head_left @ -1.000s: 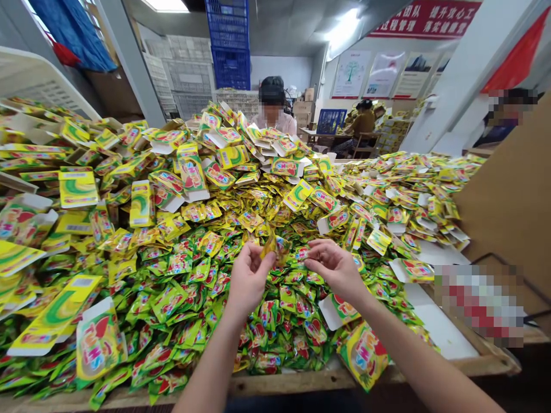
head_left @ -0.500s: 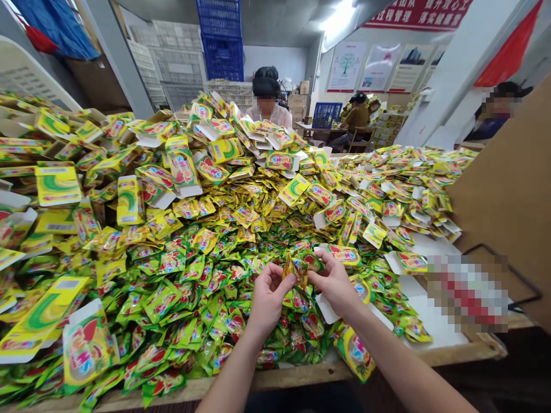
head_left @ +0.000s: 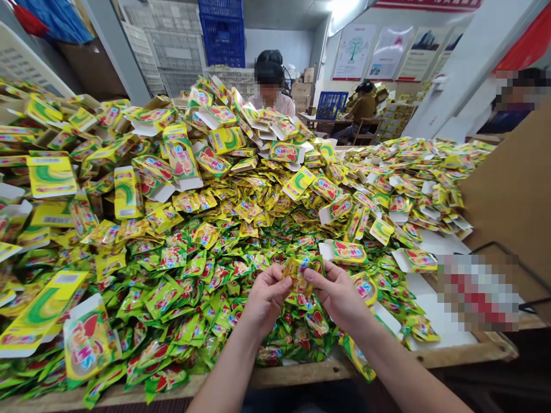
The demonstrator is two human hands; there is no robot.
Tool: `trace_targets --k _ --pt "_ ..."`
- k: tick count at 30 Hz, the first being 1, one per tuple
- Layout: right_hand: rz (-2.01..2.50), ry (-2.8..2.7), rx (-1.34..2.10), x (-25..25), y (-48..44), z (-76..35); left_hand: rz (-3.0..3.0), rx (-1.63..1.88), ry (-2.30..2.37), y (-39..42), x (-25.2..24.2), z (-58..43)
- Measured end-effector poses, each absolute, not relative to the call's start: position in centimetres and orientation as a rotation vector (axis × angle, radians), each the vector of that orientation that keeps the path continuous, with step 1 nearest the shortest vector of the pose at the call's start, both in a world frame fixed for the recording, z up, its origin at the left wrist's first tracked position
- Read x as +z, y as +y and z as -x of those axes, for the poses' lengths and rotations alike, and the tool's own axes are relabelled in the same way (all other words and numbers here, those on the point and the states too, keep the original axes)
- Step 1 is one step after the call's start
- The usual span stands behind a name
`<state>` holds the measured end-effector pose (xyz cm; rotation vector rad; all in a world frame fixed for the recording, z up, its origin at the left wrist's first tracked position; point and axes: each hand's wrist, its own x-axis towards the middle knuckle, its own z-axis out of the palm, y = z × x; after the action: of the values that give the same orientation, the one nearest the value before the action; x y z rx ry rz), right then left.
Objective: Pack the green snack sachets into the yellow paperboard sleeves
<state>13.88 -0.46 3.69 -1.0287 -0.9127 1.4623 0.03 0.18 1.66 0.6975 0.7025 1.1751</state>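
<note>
My left hand (head_left: 267, 298) and my right hand (head_left: 338, 292) are both pinched on a small yellow sachet (head_left: 296, 271), held between them just above a deep heap of green and yellow sachets (head_left: 193, 275) that covers the wooden table (head_left: 297, 374). A flat printed carton (head_left: 344, 251) lies in the heap just beyond my right hand. Another flat carton (head_left: 88, 338) rests at the near left.
Folded yellow cartons (head_left: 47, 175) pile up at the left and back. A brown cardboard sheet (head_left: 512, 189) leans at the right. A person (head_left: 271, 86) sits across the table; others sit further right. Blue crates (head_left: 224, 31) and white crates (head_left: 178, 51) stand behind.
Both hands came nearer to me and closer together; the right hand joined the left in gripping the yellow sachet, which has flattened out between them.
</note>
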Motion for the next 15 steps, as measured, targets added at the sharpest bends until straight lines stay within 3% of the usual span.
trace_targets --k 5,11,15 --pt "1.090 -1.044 1.375 3.2 -0.8 -13.8 -1.104 1.252 0.910 0.0 1.5 0.4" --pt "0.925 -0.819 1.615 2.3 -1.7 -13.3 -1.418 1.484 1.098 -0.5 0.6 -0.5" --pt "0.934 -0.844 1.566 2.9 -2.3 -13.1 -1.570 1.548 1.193 -0.8 0.7 -0.7"
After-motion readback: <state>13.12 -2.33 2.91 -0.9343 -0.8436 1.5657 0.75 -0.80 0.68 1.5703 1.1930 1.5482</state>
